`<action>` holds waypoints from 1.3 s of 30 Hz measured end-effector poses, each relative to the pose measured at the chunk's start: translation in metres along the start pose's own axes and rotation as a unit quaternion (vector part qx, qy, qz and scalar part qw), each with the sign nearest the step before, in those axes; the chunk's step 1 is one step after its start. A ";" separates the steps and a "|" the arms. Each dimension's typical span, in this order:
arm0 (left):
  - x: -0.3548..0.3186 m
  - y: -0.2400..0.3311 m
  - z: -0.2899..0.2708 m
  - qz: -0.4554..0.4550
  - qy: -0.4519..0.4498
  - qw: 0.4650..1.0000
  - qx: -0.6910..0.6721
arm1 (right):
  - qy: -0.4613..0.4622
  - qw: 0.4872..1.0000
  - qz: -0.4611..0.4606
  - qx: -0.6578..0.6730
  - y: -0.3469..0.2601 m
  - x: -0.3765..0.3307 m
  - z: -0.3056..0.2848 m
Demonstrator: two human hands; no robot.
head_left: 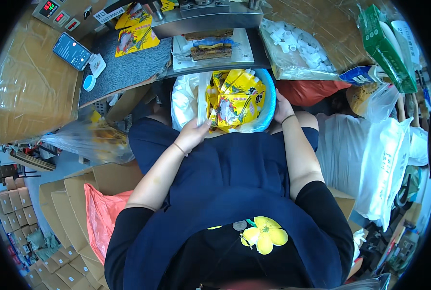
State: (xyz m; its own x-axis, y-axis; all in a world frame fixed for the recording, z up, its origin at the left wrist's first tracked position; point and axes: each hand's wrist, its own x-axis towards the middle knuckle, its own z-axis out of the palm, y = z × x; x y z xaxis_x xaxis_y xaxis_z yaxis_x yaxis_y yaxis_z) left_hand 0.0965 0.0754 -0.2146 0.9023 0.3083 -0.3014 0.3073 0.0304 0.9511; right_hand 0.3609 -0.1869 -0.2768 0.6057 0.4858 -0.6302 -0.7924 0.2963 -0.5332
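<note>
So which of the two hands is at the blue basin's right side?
The right hand, at the outer rim of the blue basin; the left hand is instead at the near end of the white plastic.

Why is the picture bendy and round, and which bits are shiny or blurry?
In the head view, the fisheye lens bows straight edges near the rim, and corners go black; glare streaks the taped cardboard at left; the yellow pouches in the blue basin look fairly sharp; the pinkish patch at the bottom edge is blurred.
</note>
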 end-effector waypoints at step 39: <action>-0.015 0.092 0.058 0.320 -0.180 0.892 0.264 | -0.281 0.357 -0.620 -0.639 0.043 -0.213 0.153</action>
State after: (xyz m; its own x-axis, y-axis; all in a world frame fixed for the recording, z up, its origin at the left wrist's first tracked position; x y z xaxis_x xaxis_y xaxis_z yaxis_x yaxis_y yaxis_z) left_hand 0.1286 0.0182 -0.1268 0.9537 -0.2259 0.1988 -0.2909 -0.5237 0.8007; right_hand 0.1870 -0.1514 -0.0790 0.0376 0.8276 0.5601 0.9590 0.1276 -0.2530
